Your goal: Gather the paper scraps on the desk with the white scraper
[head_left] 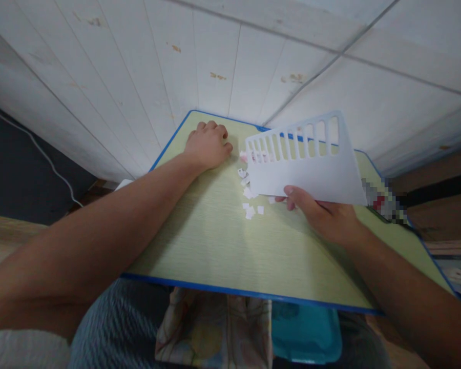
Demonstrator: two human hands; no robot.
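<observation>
My right hand (322,218) grips the lower edge of a thin white sheet (303,179), thumb on top and fingers underneath. A row of rounded slots runs along the sheet's far side, growing longer to the right. Its left end hangs over several small white paper pieces (249,210), some of them seen through the slots. My left hand (209,144) rests on the table toward the back left, fingers curled in and palm down. Whatever it may hold is hidden beneath it.
The pale green table (215,246) has a blue edge and meets a white plank wall (200,61). A blurred-out item (386,201) lies at its right side. Below the front edge are a patterned cloth (215,330) and a teal plastic container (307,333).
</observation>
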